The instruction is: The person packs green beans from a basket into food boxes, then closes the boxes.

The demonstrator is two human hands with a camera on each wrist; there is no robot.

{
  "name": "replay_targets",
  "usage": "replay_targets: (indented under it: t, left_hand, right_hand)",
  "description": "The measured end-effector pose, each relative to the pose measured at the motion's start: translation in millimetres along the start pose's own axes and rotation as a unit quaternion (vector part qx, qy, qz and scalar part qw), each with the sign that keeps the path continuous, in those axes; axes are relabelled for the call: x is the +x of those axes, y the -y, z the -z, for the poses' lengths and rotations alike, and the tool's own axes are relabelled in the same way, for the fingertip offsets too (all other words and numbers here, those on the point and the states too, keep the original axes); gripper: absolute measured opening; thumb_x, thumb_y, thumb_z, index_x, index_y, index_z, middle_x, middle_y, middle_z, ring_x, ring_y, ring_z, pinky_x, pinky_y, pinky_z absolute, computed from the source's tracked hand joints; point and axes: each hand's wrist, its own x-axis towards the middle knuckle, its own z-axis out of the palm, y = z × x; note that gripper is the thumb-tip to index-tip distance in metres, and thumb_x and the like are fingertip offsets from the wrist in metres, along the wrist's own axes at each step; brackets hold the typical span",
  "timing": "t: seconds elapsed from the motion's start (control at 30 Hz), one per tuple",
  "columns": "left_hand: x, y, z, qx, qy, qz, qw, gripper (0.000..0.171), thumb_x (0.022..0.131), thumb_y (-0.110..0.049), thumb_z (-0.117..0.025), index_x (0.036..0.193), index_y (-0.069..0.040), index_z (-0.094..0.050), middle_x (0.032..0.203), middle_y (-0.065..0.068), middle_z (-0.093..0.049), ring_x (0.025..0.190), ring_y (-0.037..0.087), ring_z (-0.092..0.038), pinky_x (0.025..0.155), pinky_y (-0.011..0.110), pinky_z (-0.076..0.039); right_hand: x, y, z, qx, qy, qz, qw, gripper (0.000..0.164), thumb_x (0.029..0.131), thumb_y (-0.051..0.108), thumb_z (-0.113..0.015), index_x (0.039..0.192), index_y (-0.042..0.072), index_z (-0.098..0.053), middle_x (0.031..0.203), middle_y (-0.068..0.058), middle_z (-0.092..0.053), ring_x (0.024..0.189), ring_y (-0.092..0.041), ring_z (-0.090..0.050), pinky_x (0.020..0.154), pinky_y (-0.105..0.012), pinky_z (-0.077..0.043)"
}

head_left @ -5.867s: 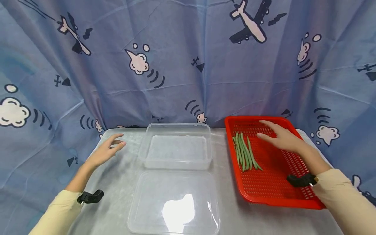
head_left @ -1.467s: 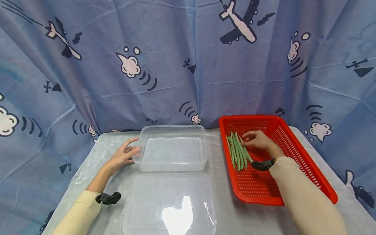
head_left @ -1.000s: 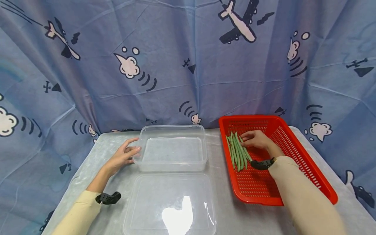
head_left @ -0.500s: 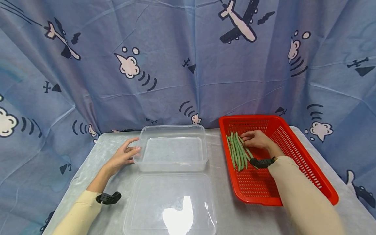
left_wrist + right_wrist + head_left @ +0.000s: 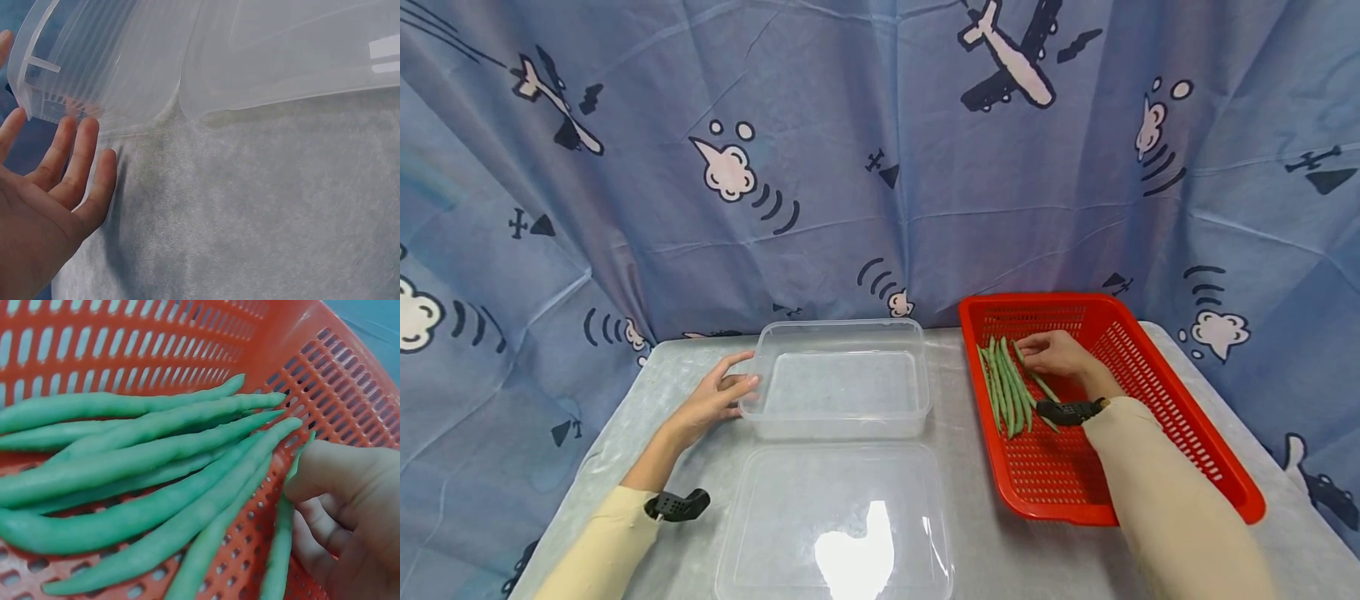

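Note:
In the head view my right hand (image 5: 1058,353) is inside the red basket (image 5: 1071,515), beside a bunch of green beans (image 5: 1009,392). The right wrist view shows its thumb and fingers pinching one green bean (image 5: 279,550) near the tip, apart from the others, which lie side by side on the perforated floor. My left hand (image 5: 711,393) is at the left wall of a clear plastic container (image 5: 850,425). In the left wrist view the fingers (image 5: 81,156) are spread and loosely bent, fingertips right at the container's rim.
A clear flat lid (image 5: 835,492) lies in front of the container, with a bright reflection on it. Both rest on a table with a pale grey cover (image 5: 973,533). A blue curtain (image 5: 835,167) with printed planes hangs behind.
Since the earliest frame my left hand has come to the container and my right hand has lowered into the basket. Lately the right hand has drawn one bean slightly away from the bunch.

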Motion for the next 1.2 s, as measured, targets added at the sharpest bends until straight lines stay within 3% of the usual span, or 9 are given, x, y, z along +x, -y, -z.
replay_targets:
  t: [0.2, 0.47, 0.67, 0.93, 1.2]
  left_hand:
    - [-0.5, 1.9, 0.4, -0.001, -0.001, -0.001, 1.0000, 0.070, 0.104, -0.033, -0.060, 0.162, -0.019, -0.022, 0.150, 0.027, -0.040, 0.133, 0.045, -0.045, 0.095, 0.049, -0.046]
    - [-1.7, 3.0, 0.7, -0.001, 0.002, 0.000, 1.0000, 0.071, 0.105, -0.032, -0.059, 0.162, -0.019, -0.021, 0.150, 0.028, -0.039, 0.133, 0.044, -0.045, 0.098, 0.053, -0.044]
    - [-0.1, 4.2, 1.1, -0.005, 0.003, -0.007, 1.0000, 0.070, 0.105, -0.030, -0.059, 0.162, -0.019, -0.020, 0.149, 0.028, -0.040, 0.133, 0.045, -0.045, 0.097, 0.052, -0.044]
    - [1.8, 6.2, 0.4, 0.011, 0.006, -0.022, 0.9997, 0.080, 0.100, -0.027, -0.068, 0.164, -0.028, -0.020, 0.154, 0.028, -0.031, 0.139, 0.043, -0.033, 0.097, 0.056, -0.042]
    - [5.4, 8.5, 0.0, 0.021, 0.012, -0.061, 0.9978, 0.065, 0.102, -0.018, -0.065, 0.160, -0.020, -0.035, 0.155, 0.025, -0.034, 0.141, 0.041, -0.027, 0.078, 0.043, -0.048]
  right_hand:
    - [-4, -2, 2, 0.066, 0.012, 0.005, 0.998, 0.047, 0.099, 0.000, -0.061, 0.140, -0.015, -0.046, 0.130, -0.031, -0.053, 0.102, -0.020, -0.061, 0.082, -0.029, -0.053]
    - [-6, -5, 1, 0.175, 0.031, -0.012, 0.984, 0.051, 0.097, -0.001, -0.066, 0.143, -0.011, -0.045, 0.132, -0.023, -0.059, 0.101, -0.016, -0.068, 0.087, -0.035, -0.054]
    - [-8, -4, 2, 0.199, 0.038, -0.009, 0.979, 0.057, 0.099, 0.002, -0.065, 0.148, -0.012, -0.039, 0.134, -0.020, -0.059, 0.104, -0.015, -0.067, 0.090, -0.035, -0.053]
    - [-12, -4, 9, 0.162, 0.054, -0.015, 0.985, 0.055, 0.101, 0.007, -0.065, 0.145, -0.016, -0.042, 0.127, -0.020, -0.063, 0.104, -0.016, -0.067, 0.090, -0.035, -0.053]
    - [-17, -10, 20, 0.184, 0.066, -0.028, 0.980, 0.050, 0.100, 0.005, -0.064, 0.142, -0.013, -0.044, 0.116, -0.018, -0.067, 0.101, -0.028, -0.069, 0.085, -0.048, -0.055]
